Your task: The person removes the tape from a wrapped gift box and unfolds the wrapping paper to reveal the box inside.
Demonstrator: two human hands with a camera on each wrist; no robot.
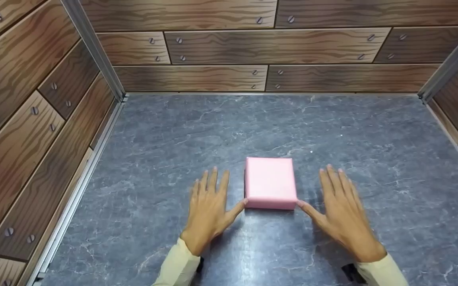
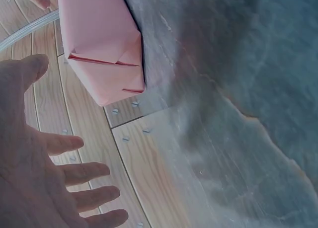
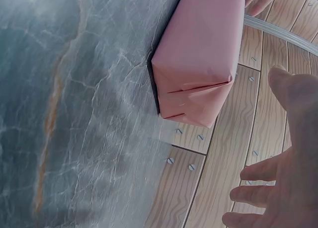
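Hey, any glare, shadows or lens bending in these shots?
Head view: bright glare on the grey tabletop just in front of the pink box; left wrist view: soft, dark shadows on the tabletop, and a metal strip looks bowed; right wrist view: pale glare at top left, a curved metal rail at upper right.

Veined gray surface (image 1: 197, 131), plank-patterned walls (image 1: 221, 47), metal posts (image 1: 94, 49)

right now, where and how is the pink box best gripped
Likely by its two side ends, one palm per end: the left hand coming in from the left, the right hand from the right. The pink box lies flat on the marbled surface, and its ends stand free. Press gently; the wrist views show folded wrapping there.
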